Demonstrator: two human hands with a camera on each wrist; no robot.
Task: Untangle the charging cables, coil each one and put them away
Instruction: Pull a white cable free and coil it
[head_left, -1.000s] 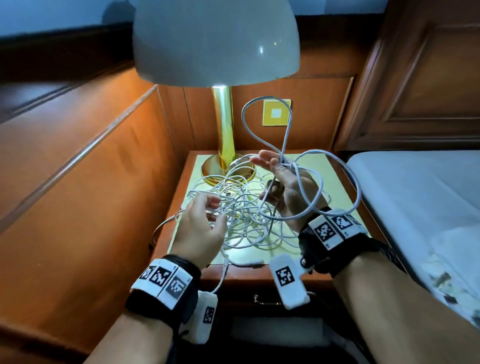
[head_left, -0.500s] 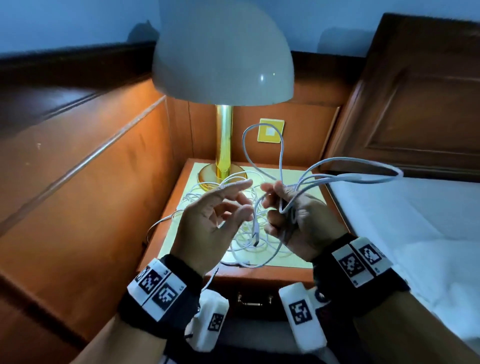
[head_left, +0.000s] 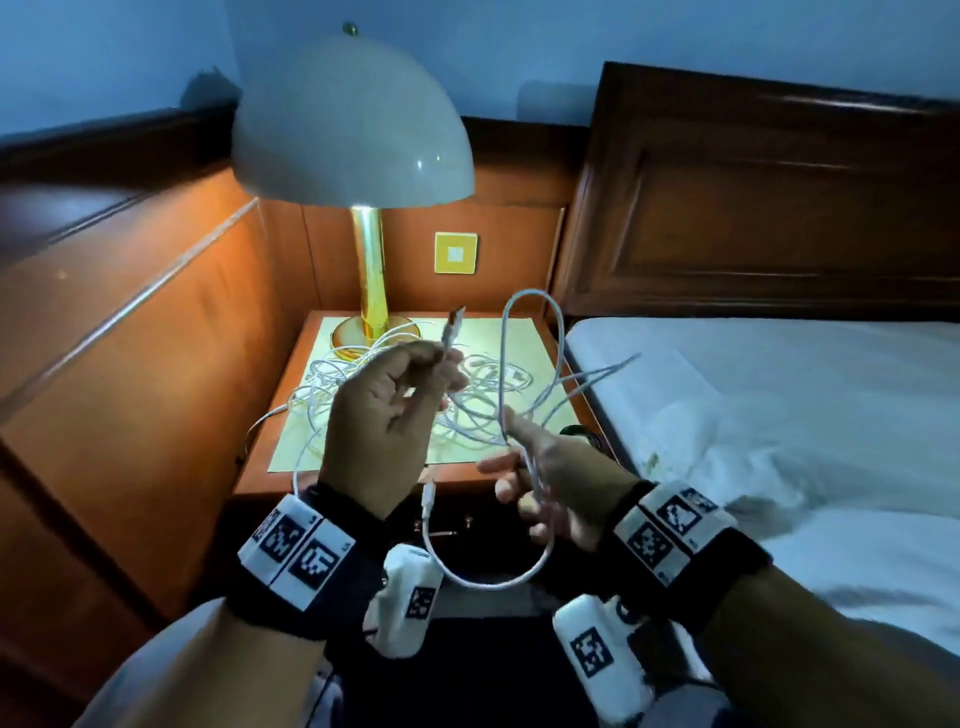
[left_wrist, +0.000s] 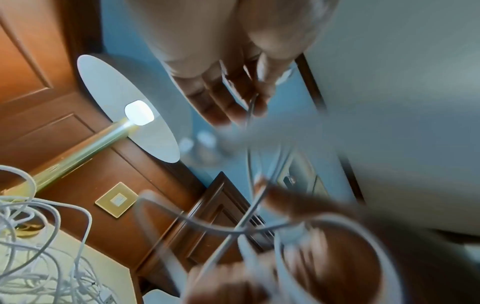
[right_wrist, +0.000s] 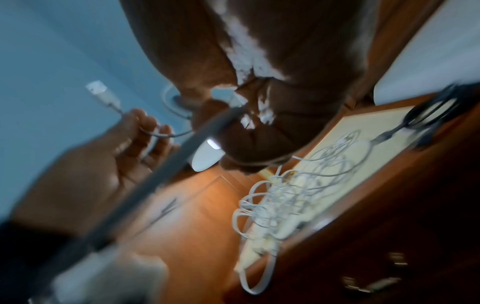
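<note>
Left hand (head_left: 387, 415) raised, fingers curled; right hand (head_left: 558, 488) lower, fingers loosely spread.

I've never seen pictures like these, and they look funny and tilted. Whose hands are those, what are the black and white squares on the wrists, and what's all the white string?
These are a person's two hands, no robot. The big picture comes from a camera on their head. The two tilted ones come from small cameras strapped to the wrists, beside the patterned squares.

The white string is charging cables, lying in a tangle on the nightstand by the lamp, next to a bed.

The left hand pinches one cable just below its plug, which points up. The same cable seems to run through the right hand, looping above and below it. The wrist pictures are blurry.
</note>
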